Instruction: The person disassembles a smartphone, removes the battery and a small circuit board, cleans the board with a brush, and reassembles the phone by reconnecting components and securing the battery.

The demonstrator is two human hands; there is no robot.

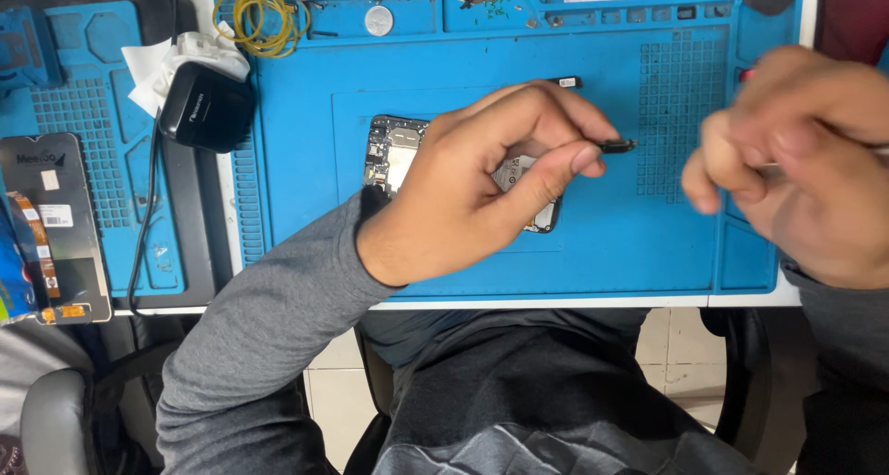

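Pinching a small dark part point(616, 145) with my left hand point(482, 193), I hold it clear of the opened phone point(394, 151); my right hand point(806, 160) is blurred, grip unclear.

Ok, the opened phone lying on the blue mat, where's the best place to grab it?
Probably by the long edges of the opened phone, coming from above at its bare far-left end: it lies flat, board up, and the left hand hides the rest.

The left hand point(482, 183) pinches a small dark part point(616, 145) above an opened phone point(398, 151) on a blue mat point(611, 225).
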